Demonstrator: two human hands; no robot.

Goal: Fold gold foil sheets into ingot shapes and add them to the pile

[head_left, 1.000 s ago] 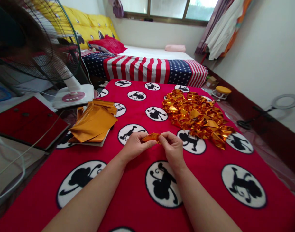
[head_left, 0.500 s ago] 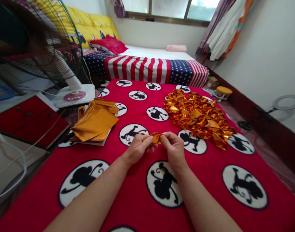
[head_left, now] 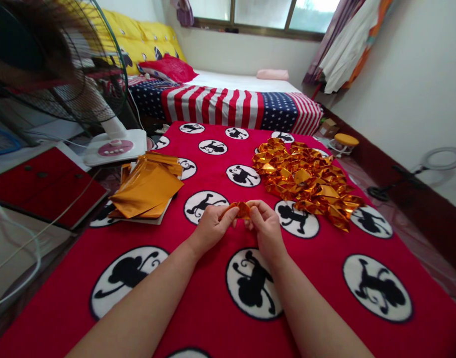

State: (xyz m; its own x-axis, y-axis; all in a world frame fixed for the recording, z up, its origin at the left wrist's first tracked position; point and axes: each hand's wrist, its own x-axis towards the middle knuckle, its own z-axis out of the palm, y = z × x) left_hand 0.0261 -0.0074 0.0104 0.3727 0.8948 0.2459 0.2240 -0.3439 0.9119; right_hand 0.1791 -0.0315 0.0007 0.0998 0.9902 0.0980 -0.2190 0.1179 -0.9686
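Head view: looks down on a red cloth-covered surface (head_left: 198, 308) printed with black figures in white ovals. Shows left hand (head_left: 213, 224) and right hand (head_left: 268, 226) near the middle; can't tell whether resting on the cloth or just above. Holds a small, shiny orange-gold foil piece (head_left: 244, 210) between the two, left end under left thumb, right end in right thumb and fingers. Both nearly closed, thumb to fingers, gripping only foil. Can't see far-side fingertips or exact creases; too small and glossy.

Looks like shaping by thumb pressure. To do well: press evenly from both ends, back up the foil with forefingers, avoid twisting, go light. Probably thin, likely to tear or crumple if forced.

To the left, see a loose stack of flat orange-gold foil sheets (head_left: 149, 188), well apart from left hand. To the right, past right hand, see a spread-out heap of folded, glossy orange-gold foil pieces (head_left: 306, 178). Farther back, note a white-based fan (head_left: 114, 128) and a bed with a striped, starred cover (head_left: 228, 107).
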